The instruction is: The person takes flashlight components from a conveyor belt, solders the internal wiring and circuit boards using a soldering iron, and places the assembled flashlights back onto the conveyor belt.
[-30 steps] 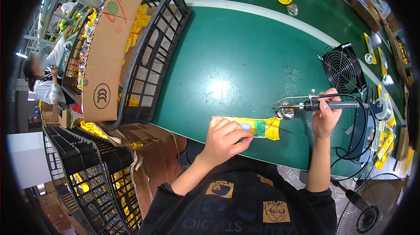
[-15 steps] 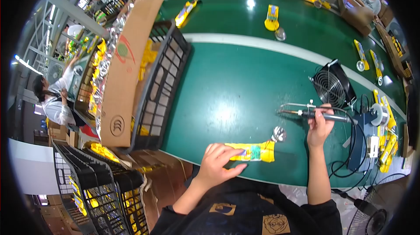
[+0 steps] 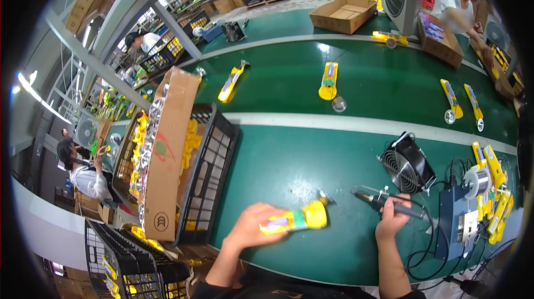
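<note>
My left hand (image 3: 255, 228) is closed around the rear of a yellow flashlight body (image 3: 316, 215) with a green and purple label. A small reflector piece (image 3: 325, 196) sits by its wide end, seen nearly edge-on. In my right hand (image 3: 392, 220) is a soldering iron (image 3: 409, 210) with a thin metal guide tube along it. Its tip points left, above the green worktop (image 3: 267, 160) and apart from the flashlight. The palm side of my left hand is hidden.
A small black fan (image 3: 405, 168) and a blue soldering station (image 3: 453, 218) with a solder spool (image 3: 476, 182) stand right. More yellow flashlights (image 3: 502, 210) are piled beyond. A black crate (image 3: 207, 182) with cardboard stands left. Flashlights lie on the green conveyor (image 3: 278, 82).
The view has tilted upward. My left hand has closed further around the flashlight, whose wide end and reflector have turned. My right hand still holds the soldering iron.
</note>
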`<action>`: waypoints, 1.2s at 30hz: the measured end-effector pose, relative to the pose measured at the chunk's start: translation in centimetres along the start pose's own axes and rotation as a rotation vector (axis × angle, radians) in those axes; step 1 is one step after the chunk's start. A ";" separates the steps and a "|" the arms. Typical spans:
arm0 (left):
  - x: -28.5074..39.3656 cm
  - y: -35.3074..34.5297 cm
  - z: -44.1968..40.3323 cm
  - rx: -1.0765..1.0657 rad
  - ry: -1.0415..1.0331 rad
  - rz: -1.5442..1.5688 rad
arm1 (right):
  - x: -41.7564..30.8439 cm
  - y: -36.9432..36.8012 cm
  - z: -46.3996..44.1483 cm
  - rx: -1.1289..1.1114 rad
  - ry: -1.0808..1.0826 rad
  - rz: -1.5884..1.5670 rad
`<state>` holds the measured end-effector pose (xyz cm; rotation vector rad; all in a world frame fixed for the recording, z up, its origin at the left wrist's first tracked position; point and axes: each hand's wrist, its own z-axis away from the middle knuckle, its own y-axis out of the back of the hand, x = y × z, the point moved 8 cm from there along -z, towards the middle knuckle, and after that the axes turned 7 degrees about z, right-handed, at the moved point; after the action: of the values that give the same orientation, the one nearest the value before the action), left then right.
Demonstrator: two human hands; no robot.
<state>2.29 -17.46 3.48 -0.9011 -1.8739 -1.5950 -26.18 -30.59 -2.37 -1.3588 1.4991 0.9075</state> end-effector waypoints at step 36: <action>-10.3 -0.8 -37.4 0.168 0.432 -0.680 | 1.7 1.7 -0.9 0.127 0.110 0.063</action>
<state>7.04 -55.94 1.86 0.1895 -2.0443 -1.7691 -27.98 -31.81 -3.74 -1.2929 1.6634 0.7732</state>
